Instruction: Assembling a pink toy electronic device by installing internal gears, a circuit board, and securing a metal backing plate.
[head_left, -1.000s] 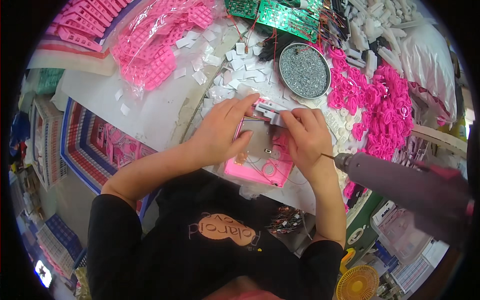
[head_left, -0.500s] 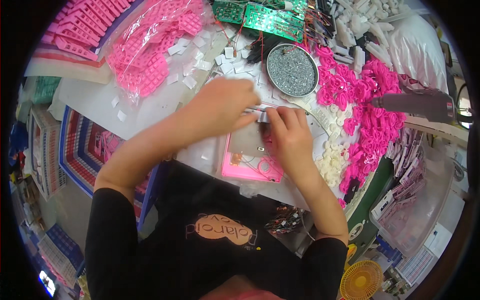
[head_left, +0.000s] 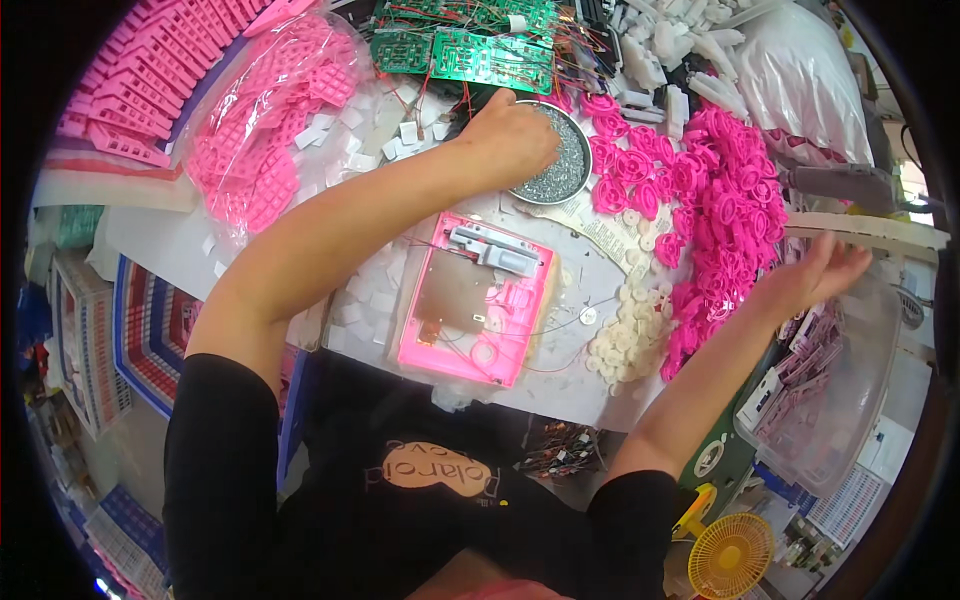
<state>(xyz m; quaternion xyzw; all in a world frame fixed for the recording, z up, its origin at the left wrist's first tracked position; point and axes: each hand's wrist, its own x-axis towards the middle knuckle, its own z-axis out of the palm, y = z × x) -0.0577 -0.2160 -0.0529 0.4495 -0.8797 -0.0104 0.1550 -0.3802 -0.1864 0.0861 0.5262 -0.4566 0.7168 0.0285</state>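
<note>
My left hand (head_left: pixel 507 145) reaches over the round metal dish (head_left: pixel 589 165), fingers curled down into small silvery metal pieces (head_left: pixel 560 182) that look like screws. Its fingertips are hidden, so what they pinch cannot be made out. Out to the right, my right hand (head_left: pixel 828 272) is open and holds nothing, its fingers spread just below the grey powered screwdriver (head_left: pixel 840 187). Between my arms a pink plastic casing (head_left: pixel 455 372) lies open on the table, untouched. A grey plate (head_left: pixel 450 290), thin wires and a grey-white slotted part (head_left: pixel 495 250) sit inside it.
Bright pink ring-shaped parts (head_left: pixel 725 200) and cream round pieces (head_left: pixel 630 335) are heaped right of the casing. Green circuit boards (head_left: pixel 490 60) with wires lie behind the dish. A bag of pink parts (head_left: pixel 265 140) rests at back left, a clear bin (head_left: pixel 850 400) at right.
Both hands have left the casing. The left went up and right to the dish; the right swung far right toward the screwdriver. The slotted part is now uncovered in the casing.
</note>
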